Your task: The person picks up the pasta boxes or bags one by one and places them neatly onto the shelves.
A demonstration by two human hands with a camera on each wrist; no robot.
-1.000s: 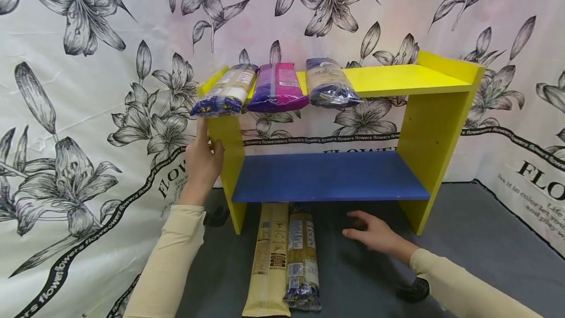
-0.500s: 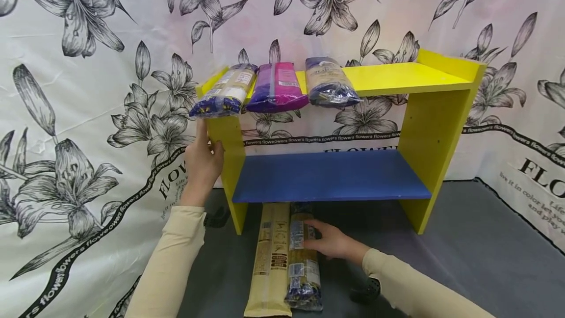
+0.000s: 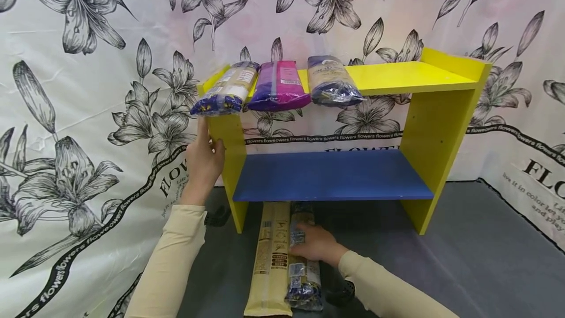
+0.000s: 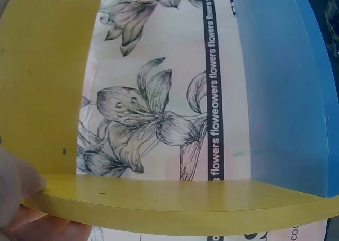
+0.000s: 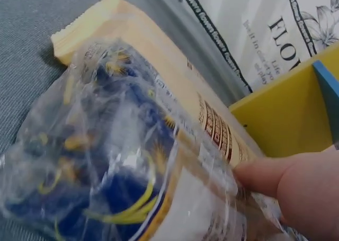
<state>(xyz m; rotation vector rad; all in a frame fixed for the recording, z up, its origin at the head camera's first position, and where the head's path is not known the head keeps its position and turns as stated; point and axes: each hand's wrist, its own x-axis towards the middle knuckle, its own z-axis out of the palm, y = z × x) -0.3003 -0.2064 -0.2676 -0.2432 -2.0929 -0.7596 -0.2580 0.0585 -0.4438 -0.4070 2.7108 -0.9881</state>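
My left hand [image 3: 204,166] grips the front edge of the yellow left side panel [image 3: 232,171] of a small shelf unit. The left wrist view shows the thumb [image 4: 26,180] on the inner face and fingers outside. Lower down, my right hand [image 3: 315,245] lies across a long clear pasta packet [image 3: 303,291] with blue ends, thumb and fingers holding its upper half. In the right wrist view the thumb [image 5: 265,175] sits at the packet's side, against a cream long packet [image 3: 267,283]. Both packets lie side by side on the dark grey surface, their far ends under the blue shelf board.
Three bags lie on the yellow top board [image 3: 393,76]: a blue-and-white bag [image 3: 227,90], a pink-purple bag [image 3: 279,85] and a beige-and-blue bag [image 3: 333,81], overhanging its front edge. Below is the blue board [image 3: 331,175]. A flower-print cloth [image 3: 110,112] hangs behind.
My right hand has moved left from beside the pasta packet onto it, and its fingers now hold it. The left hand has stayed on the side panel.
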